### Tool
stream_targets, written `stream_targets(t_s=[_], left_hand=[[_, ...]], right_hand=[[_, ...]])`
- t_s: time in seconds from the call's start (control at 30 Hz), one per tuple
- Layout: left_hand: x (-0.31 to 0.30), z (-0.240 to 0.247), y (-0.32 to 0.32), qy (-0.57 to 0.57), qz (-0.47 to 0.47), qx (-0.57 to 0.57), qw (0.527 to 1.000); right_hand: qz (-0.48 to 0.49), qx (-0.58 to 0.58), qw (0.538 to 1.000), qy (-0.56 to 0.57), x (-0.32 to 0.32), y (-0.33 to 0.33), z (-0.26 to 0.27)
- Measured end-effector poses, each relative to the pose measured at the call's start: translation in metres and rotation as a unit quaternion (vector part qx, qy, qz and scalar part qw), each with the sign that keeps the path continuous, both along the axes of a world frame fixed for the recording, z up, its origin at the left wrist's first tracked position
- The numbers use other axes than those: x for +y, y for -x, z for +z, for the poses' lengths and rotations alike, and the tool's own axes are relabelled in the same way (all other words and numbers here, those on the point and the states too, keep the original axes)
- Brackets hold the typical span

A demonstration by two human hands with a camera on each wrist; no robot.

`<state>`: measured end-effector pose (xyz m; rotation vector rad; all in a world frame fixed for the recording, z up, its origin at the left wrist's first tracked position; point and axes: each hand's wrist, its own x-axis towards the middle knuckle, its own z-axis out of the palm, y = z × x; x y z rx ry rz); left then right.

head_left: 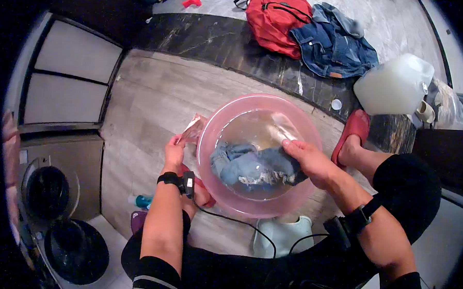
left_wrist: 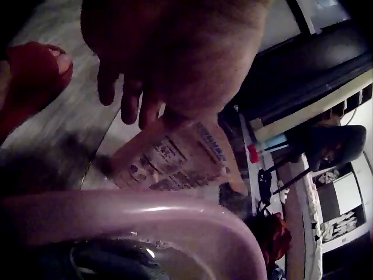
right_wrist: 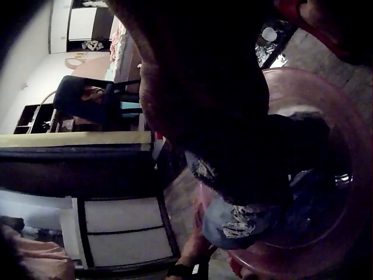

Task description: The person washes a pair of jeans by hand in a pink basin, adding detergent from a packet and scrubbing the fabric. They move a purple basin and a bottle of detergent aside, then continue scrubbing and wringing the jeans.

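Left hand pinches printed packet outside the left rim of pink basin, probably keeping it dry while ripped denim soaks; can't tell right hand's grip.

A home: slipper, backpack, denim in a basin.

Your left hand pinches a printed pinkish packet, tilted, just outside the round pink basin; frayed blue denim lies bunched in the basin's cloudy water; your right hand pinches a pale piece inside the rim, nature unclear
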<state>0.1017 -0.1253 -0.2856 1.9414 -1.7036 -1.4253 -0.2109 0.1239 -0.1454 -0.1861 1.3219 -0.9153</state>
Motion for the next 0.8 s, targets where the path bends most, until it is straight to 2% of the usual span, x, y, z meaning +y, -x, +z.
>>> stream_targets(t_s=[0.07, 0.17, 0.27, 0.37, 0.43, 0.5, 0.57, 0.67, 0.7, 0.77, 0.8], left_hand=[[0.004, 0.016, 0.000, -0.004, 0.004, 0.000, 1.000], [0.008, 0.026, -0.009, 0.113, -0.063, -0.063, 0.990], [0.012, 0.030, -0.011, 0.228, -0.047, -0.060, 0.971], [0.031, 0.069, 0.010, 0.250, -0.072, -0.045, 0.965], [0.053, 0.078, 0.034, 0.161, -0.122, 0.056, 0.978], [0.091, 0.106, 0.073, 0.112, -0.229, 0.087, 0.963], [0.121, 0.108, 0.095, 0.068, -0.315, 0.151, 0.934], [0.125, 0.103, 0.103, -0.003, -0.346, 0.073, 0.935], [0.121, 0.107, 0.101, -0.048, -0.339, 0.085, 0.936], [0.108, 0.123, 0.095, -0.134, -0.323, 0.109, 0.931], [0.115, 0.161, 0.100, -0.110, -0.305, 0.131, 0.937]], right_hand=[[-0.001, 0.017, 1.000, 0.011, 0.001, -0.001, 0.002], [-0.004, 0.026, 0.999, 0.028, 0.002, -0.004, 0.008], [0.011, 0.043, 0.998, 0.052, 0.000, -0.001, 0.004], [0.020, 0.063, 0.994, 0.085, 0.003, 0.000, 0.002], [0.018, 0.062, 0.993, 0.103, 0.001, -0.003, 0.010], [0.043, 0.078, 0.990, 0.113, -0.002, -0.001, 0.016], [0.058, 0.094, 0.986, 0.127, -0.001, 0.000, 0.019], [0.061, 0.141, 0.976, 0.152, 0.001, 0.006, 0.022], [0.053, 0.166, 0.972, 0.156, 0.001, 0.008, 0.023], [0.034, 0.195, 0.968, 0.157, 0.001, 0.016, 0.022], [0.022, 0.196, 0.968, 0.152, 0.001, 0.021, 0.020]])
